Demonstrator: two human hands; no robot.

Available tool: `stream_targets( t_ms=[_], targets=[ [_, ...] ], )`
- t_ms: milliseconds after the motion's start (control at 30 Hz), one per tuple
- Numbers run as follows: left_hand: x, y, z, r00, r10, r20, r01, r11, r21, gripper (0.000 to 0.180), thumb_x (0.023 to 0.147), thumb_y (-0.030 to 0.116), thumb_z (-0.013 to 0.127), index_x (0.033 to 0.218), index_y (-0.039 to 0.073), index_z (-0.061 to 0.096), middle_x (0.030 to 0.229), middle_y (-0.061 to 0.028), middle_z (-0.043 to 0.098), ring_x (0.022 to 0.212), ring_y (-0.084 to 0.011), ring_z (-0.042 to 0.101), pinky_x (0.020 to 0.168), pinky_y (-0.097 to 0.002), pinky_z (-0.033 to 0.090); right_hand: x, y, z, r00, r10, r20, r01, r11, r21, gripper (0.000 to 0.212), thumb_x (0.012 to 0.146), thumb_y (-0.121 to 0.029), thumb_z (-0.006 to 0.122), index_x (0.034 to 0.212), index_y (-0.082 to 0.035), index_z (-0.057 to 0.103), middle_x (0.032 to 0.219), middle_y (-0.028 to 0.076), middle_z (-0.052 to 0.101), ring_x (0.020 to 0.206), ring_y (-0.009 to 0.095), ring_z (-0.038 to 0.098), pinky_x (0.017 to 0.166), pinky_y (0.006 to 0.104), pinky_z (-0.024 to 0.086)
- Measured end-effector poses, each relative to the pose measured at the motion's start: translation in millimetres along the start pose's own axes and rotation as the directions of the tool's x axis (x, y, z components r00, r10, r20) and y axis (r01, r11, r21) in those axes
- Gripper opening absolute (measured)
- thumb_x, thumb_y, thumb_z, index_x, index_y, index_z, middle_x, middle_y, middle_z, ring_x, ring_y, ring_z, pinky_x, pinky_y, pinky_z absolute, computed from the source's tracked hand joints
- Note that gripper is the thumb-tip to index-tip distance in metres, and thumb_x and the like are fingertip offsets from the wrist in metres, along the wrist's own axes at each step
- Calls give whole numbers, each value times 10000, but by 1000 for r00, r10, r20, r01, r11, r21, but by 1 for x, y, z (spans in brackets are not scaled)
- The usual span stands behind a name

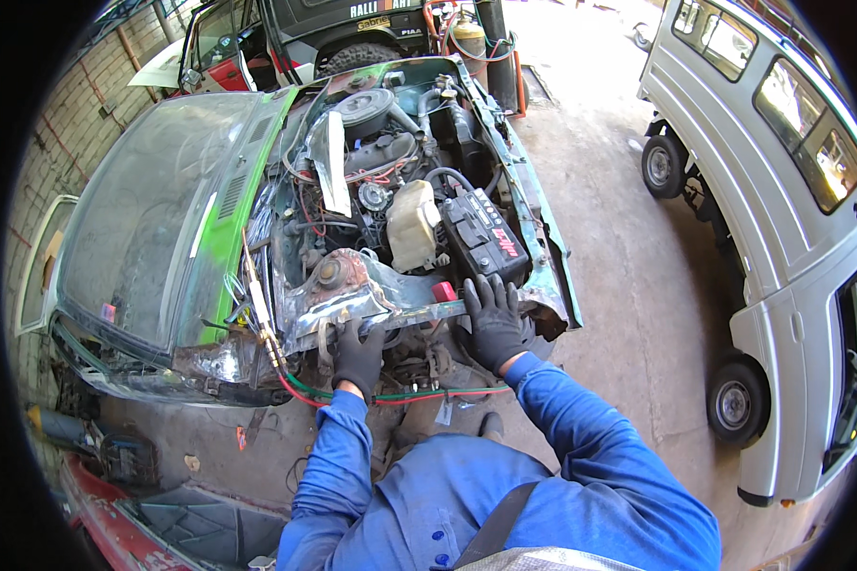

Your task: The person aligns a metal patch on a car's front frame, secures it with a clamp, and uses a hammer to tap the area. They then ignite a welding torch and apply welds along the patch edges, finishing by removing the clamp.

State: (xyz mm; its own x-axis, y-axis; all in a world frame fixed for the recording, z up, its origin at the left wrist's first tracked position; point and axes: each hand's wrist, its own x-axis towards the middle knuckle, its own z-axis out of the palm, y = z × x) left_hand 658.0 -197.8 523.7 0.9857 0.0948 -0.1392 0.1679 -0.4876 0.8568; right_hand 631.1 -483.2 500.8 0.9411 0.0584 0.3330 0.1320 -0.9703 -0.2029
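Observation:
Both my hands wear dark gloves and are at the near edge of an open engine bay. My left hand [359, 360] is closed over the bare metal inner fender edge [405, 315], its fingers hooked on top. Beside it a curved metal piece [325, 344] sits against that edge. My right hand [494, 325] lies with fingers stretched out on the same edge, holding nothing, just below the black battery [481, 236]. A small red block [444, 291] rests between the hands. Farther left, a gas torch [260, 303] leans on the car, its red and green hoses [428, 394] running below my wrists.
Deeper in the bay are a plastic reservoir [411, 226], a loose metal strip [334, 167] and a round air cleaner [362, 107]. A white van [771, 247] stands right. A gas cylinder [468, 46] is behind the car; a red panel [114, 519] lies lower left.

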Motion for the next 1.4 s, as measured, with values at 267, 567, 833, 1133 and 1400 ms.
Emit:
stream_targets(
  t_ms=[267, 567, 833, 1133, 1400],
  targets=[
    [-13, 23, -4, 996, -65, 65, 80, 960, -270, 479, 1048, 409, 688, 1354, 41, 678, 1087, -77, 726, 568, -123, 621, 453, -305, 454, -3, 5, 7, 1000, -19, 9, 19, 999, -26, 862, 944, -475, 716, 1637, -54, 427, 1623, 239, 461, 1560, 476, 353, 1306, 651, 173],
    [-46, 23, -4, 966, 98, 241, 12, 908, -420, 464, 1082, 373, 663, 1429, 64, 669, 1029, -21, 731, 648, -79, 626, 511, -264, 476, -1, 7, 19, 999, -47, -1, 47, 998, -48, 910, 922, -474, 747, 1667, -85, 400, 1659, 186, 440, 1587, 461, 310, 1307, 651, 155],
    [-118, 46, -92, 861, 136, 490, 119, 884, -453, 497, 1088, 315, 634, 1482, 12, 614, 1243, -106, 775, 676, -56, 642, 562, -225, 509, 1, -2, 10, 999, -42, 19, 43, 996, -79, 911, 917, -425, 774, 1673, -85, 396, 1644, 244, 442, 1588, 484, 319, 1303, 662, 167],
    [-123, 2, -171, 898, -160, 410, 348, 828, -440, 452, 1046, 167, 666, 1474, 24, 639, 1250, -99, 769, 744, -53, 658, 625, -212, 511, 10, -1, -5, 987, -96, 132, 111, 988, -106, 951, 910, -425, 823, 1675, -74, 379, 1646, 249, 444, 1571, 477, 363, 1288, 669, 209],
    [-78, 10, -76, 928, 345, 141, -367, 912, 184, 519, 1021, 184, 735, 1503, 37, 613, 1477, -183, 657, 1297, -324, 682, 1016, -400, 567, 23, 14, -13, 958, -214, 189, 220, 975, -12, 911, 887, -401, 847, 1644, -100, 441, 1591, 198, 521, 1496, 435, 451, 1258, 634, 279]
  ],
)
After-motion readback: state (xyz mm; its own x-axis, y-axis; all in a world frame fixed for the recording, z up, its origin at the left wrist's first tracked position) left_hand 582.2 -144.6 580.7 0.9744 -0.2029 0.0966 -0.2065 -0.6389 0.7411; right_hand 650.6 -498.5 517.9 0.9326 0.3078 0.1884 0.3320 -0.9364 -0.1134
